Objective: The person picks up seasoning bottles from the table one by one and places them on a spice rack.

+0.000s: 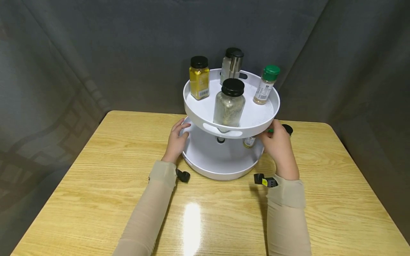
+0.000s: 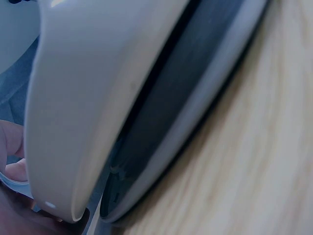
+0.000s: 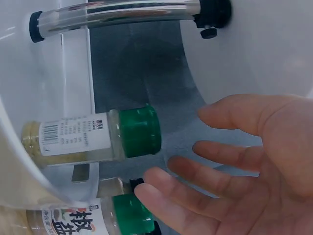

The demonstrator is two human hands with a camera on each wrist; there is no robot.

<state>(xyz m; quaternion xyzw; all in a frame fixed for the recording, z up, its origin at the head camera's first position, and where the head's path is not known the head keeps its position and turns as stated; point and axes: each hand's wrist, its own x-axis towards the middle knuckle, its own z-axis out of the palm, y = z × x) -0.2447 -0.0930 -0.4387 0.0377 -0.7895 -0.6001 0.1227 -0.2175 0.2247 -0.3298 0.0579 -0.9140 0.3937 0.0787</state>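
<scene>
A white two-tier round rack has an upper tray (image 1: 232,133) above a lower tray (image 1: 221,175). My left hand (image 1: 175,142) holds the lower tray's left rim, with fingertips over its inner side; in the left wrist view the tray wall (image 2: 83,98) hides much of it. My right hand (image 1: 280,149) reaches between the tiers from the right. Its fingers (image 3: 186,171) are spread and hold nothing, just apart from the green cap of a spice bottle (image 3: 73,137) on the lower tray. Another green-capped bottle (image 3: 78,215) is beside the rack, near those fingertips.
On the upper tray stand a yellow spice jar (image 1: 199,80), a black-lidded glass jar (image 1: 229,108), a green-capped shaker (image 1: 264,90) and a metal-sided container (image 1: 236,65). A metal post (image 3: 132,12) joins the tiers. A black lid (image 1: 288,129) shows behind my right hand. Curtains (image 1: 144,53) surround the wooden table (image 1: 96,185).
</scene>
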